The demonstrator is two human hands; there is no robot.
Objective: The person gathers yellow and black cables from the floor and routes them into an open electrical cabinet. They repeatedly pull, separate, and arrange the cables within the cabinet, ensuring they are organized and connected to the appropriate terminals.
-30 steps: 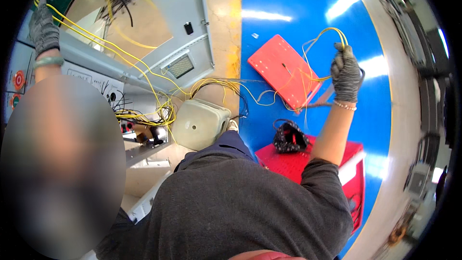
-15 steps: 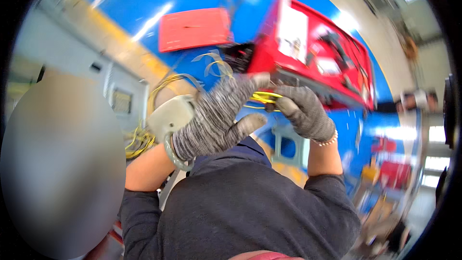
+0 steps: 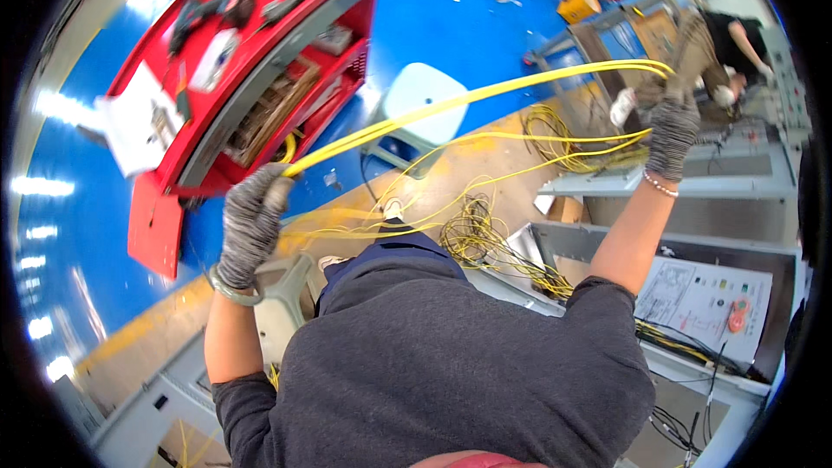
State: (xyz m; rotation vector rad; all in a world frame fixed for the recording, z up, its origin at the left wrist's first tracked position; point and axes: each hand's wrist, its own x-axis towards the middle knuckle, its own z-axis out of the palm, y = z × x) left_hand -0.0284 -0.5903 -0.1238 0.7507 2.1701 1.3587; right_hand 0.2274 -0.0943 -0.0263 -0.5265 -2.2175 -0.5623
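Both my hands wear grey knitted gloves and are spread wide apart. My left hand [image 3: 251,225], at the left, is closed around one end of a few yellow wires [image 3: 477,94]. Raised at the right, my right hand [image 3: 674,126] grips the same wires, which loop over at its fingers. Two strands run nearly taut between the hands. Thinner, slacker strands hang below them, blurred near my left hand.
A red tool cart [image 3: 191,160] with a drill [image 3: 204,17] stands left. Beyond the wires are a pale stool [image 3: 425,87] and tangled wires [image 3: 477,234] on the floor. Grey cabinet frames [image 3: 685,186] fill the right, where another person [image 3: 741,39] bends.
My hands were close together at the wires and are now far apart, stretching them out. My view has turned right, so the red cart now appears at the left.
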